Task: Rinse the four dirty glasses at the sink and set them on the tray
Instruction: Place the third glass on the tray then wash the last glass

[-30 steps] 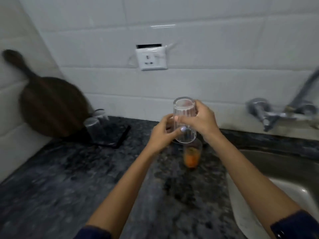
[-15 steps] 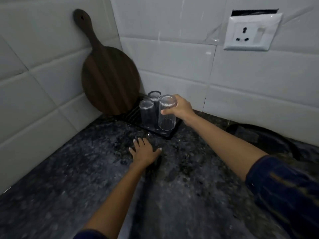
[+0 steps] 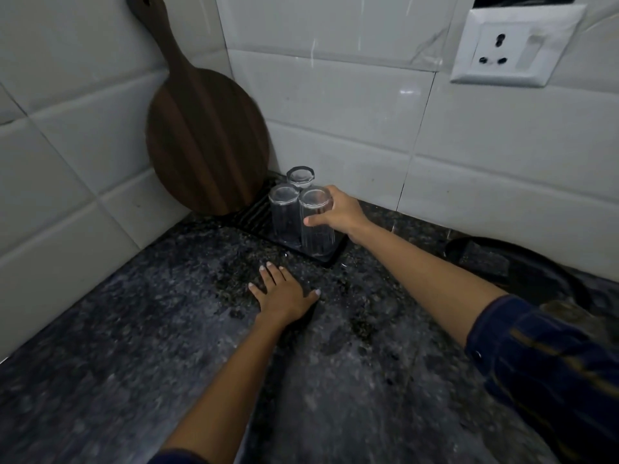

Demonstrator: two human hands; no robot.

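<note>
Glass half hidden by right hand, tray mostly covered.

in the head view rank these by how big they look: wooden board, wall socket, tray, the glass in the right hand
1. wooden board, clearly largest.
2. wall socket.
3. tray, mostly covered by glasses, so its rank against the socket is unsure.
4. glass gripped by the right hand, smallest.
</note>
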